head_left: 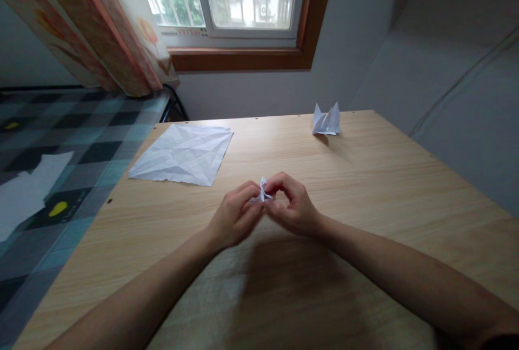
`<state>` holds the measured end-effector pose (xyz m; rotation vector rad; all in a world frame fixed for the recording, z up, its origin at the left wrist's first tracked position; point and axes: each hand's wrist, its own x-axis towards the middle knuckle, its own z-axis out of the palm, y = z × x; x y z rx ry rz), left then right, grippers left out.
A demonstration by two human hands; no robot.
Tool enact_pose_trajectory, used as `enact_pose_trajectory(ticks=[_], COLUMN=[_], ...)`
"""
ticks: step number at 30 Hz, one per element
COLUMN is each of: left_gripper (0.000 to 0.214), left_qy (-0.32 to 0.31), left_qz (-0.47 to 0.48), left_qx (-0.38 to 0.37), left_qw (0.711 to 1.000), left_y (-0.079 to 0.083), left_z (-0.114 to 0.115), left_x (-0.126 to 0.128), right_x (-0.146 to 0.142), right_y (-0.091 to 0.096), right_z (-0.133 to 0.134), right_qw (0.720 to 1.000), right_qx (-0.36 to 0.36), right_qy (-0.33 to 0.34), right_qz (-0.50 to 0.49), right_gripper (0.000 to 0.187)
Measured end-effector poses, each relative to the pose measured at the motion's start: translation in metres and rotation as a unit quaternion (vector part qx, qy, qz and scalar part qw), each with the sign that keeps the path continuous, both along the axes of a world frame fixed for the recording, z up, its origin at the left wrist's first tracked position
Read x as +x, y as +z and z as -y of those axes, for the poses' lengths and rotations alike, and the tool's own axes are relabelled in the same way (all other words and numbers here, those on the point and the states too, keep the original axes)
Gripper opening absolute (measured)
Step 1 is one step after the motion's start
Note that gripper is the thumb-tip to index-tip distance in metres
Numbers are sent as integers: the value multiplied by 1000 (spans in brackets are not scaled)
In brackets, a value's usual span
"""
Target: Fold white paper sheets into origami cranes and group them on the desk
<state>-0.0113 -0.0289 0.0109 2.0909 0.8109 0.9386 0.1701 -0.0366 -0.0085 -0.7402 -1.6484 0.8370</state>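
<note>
A small folded piece of white paper [263, 190] is pinched between my two hands above the middle of the table. My left hand [237, 213] grips it from the left, thumb and fingers pressed together. From the other side, my right hand [292, 204] holds it between thumb and index finger, which form a ring. Most of the folded paper is hidden by my fingertips, so its full shape cannot be made out.
A creased white paper sheet [184, 154] lies flat at the table's back left. Near the back edge stands a folded paper figure [326, 119] with two points. The wooden table [389, 187] adjoins a checked bed cover [101, 152] bearing white papers [34, 190]. A window is behind.
</note>
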Motion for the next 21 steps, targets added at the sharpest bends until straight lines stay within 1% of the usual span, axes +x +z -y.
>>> enact_pose_trajectory(ticks=[2,4,6,8,10,13,15,16,18,21], left_gripper=[22,25,26,25,24,21,18,17,16,18], left_qy=[8,28,61,104,147,199,211,214,217,219], left_qz=[4,18,44,84,138,242,294,310,328,343], left_qx=[-11,-34,-67,-107,-152,-225,-261,-272,-279,-275], left_qw=[1000,999,995,985,968,923,895,886,876,871], left_y=[-1,-3,-5,-9,-12,-14,-13,-12,-9,-7], left_z=[0,-2,-5,-10,-17,-24,-27,-28,-30,-32], left_x=[0,-1,-2,-4,-5,-6,-6,-5,-4,-5], right_x=[0,-1,-1,0,2,6,8,9,11,15], right_y=[-1,-1,-2,-1,-1,-2,-3,-3,-3,-1], right_z=[1,1,-1,-5,-11,-22,-28,-31,-34,-36], right_qw=[999,997,993,986,977,955,937,929,914,892], right_qx=[-28,-70,-104,-123,-132,-164,-203,-222,-254,-287], right_qy=[5,5,-21,-67,-114,-158,-159,-154,-139,-123], right_qz=[-16,-35,-59,-88,-122,-190,-234,-252,-284,-325], right_gripper=[10,15,18,20,23,24,25,26,27,29])
